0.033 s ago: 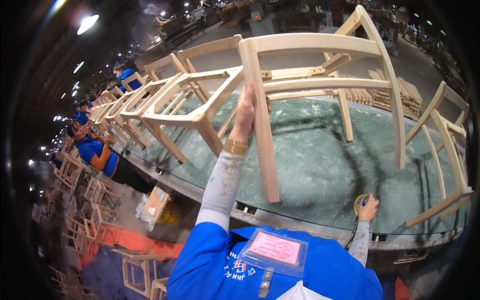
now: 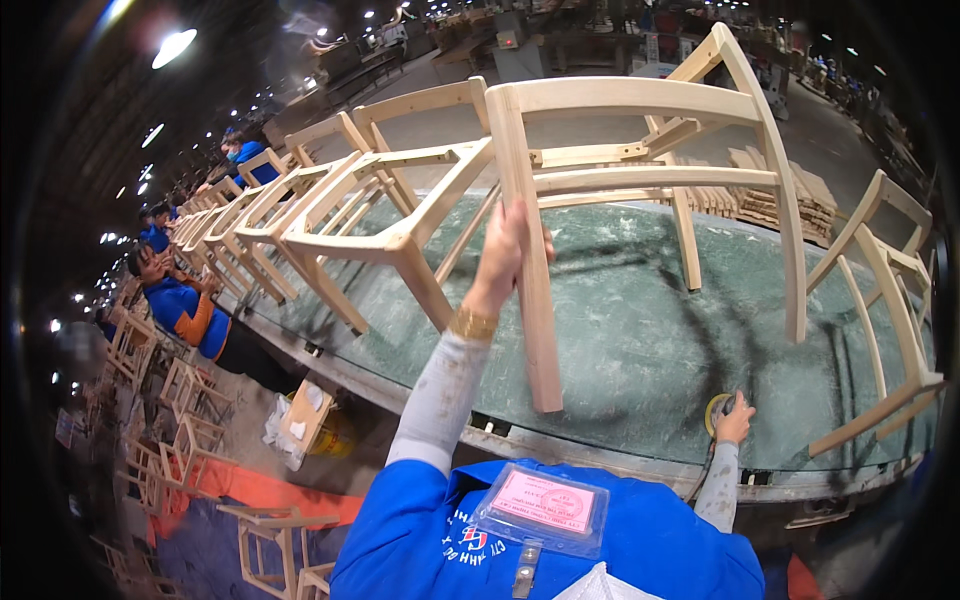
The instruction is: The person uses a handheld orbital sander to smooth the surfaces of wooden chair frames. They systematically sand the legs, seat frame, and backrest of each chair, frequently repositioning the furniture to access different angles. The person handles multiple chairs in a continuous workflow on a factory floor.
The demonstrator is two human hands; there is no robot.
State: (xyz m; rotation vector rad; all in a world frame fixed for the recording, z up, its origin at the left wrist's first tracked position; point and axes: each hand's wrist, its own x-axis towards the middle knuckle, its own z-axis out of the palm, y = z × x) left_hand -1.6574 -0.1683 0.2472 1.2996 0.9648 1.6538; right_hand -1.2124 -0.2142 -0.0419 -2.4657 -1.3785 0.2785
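Observation:
A bare pale-wood chair frame [image 2: 640,95] stands on the green worktable [image 2: 640,350] in front of me, its curved back rail on my side. My left hand [image 2: 508,252] is closed around its left back post, about halfway up. Low at the table's near edge on the right, my right hand [image 2: 737,418] is wrapped over a round, yellow-rimmed sander [image 2: 716,412]. A dark hose runs from the tool toward me. The sander's face sits near the tabletop, away from the chair; whether it touches the surface I cannot tell.
More chair frames [image 2: 375,215] form a row along the table to the left. Another chair frame [image 2: 880,300] stands at right. Stacked wooden parts [image 2: 790,195] lie beyond the table. A co-worker in blue and orange [image 2: 190,310] stands at left, near a small board [image 2: 305,415].
My left hand sits slightly lower on the chair's back post. The view has shifted a little. My right hand stays on the sander in nearly the same place.

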